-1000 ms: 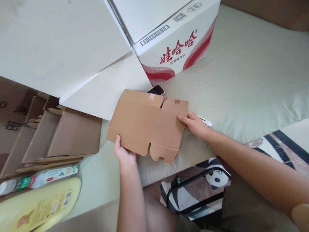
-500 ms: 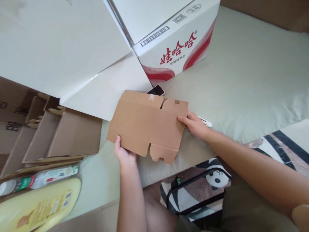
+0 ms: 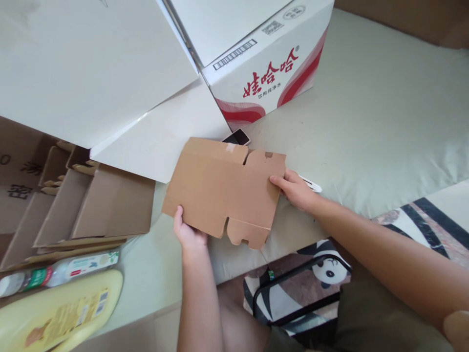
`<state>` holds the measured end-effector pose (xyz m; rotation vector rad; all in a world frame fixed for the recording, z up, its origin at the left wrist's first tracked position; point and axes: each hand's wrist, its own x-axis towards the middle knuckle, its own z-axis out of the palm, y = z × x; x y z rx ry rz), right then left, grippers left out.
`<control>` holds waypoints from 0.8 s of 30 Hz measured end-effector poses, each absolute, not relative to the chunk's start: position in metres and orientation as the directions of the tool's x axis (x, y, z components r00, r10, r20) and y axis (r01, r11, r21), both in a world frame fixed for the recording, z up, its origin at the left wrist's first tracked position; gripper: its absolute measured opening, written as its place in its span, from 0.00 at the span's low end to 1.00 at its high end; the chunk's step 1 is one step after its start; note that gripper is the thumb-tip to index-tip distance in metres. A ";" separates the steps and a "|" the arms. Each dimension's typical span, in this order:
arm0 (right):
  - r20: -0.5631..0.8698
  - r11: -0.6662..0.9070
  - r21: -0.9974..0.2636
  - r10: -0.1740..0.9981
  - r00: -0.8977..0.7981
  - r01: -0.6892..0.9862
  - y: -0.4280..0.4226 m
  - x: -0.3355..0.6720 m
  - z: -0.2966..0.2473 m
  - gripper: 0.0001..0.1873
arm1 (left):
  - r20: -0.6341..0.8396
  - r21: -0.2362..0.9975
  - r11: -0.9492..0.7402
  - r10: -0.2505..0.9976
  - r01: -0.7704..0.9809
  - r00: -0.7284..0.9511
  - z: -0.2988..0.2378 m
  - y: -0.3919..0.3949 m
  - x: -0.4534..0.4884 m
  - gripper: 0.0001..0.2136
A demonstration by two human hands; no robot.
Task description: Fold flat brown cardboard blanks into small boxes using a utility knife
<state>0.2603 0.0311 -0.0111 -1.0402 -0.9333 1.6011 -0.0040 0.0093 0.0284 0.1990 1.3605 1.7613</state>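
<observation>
A flat piece of brown cardboard [image 3: 223,190] with slots and notched tabs is held between both hands, tilted above the pale cushion. My left hand [image 3: 188,232] grips its lower left edge, thumb on top and fingers underneath. At the right edge my right hand [image 3: 295,188] pinches it, thumb on the upper face; the other fingers are hidden below. A white slim object [image 3: 311,184], perhaps a cutter, shows just behind the right hand; I cannot tell whether that hand touches it. Past the cardboard's far edge lies a dark-screened device [image 3: 240,137], partly covered.
A white and red carton [image 3: 271,83] and a large white box [image 3: 91,73] stand at the back. On the left are folded brown cartons [image 3: 113,200], a clear bottle [image 3: 66,270] and a yellow jug [image 3: 73,313]. A black metal frame [image 3: 304,308] sits below the cushion [image 3: 384,122].
</observation>
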 end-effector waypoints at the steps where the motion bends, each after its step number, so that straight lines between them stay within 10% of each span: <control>1: -0.187 -0.231 -0.919 0.969 -0.162 -0.320 0.031 0.260 -0.011 0.18 | -0.365 0.847 -0.015 0.710 -0.532 -0.601 0.028 0.009 -0.004 0.14; 24: -0.154 -0.181 -0.946 0.981 -0.122 -0.269 0.027 0.260 -0.008 0.18 | -0.382 0.852 0.034 0.722 -0.522 -0.577 0.020 0.009 -0.001 0.18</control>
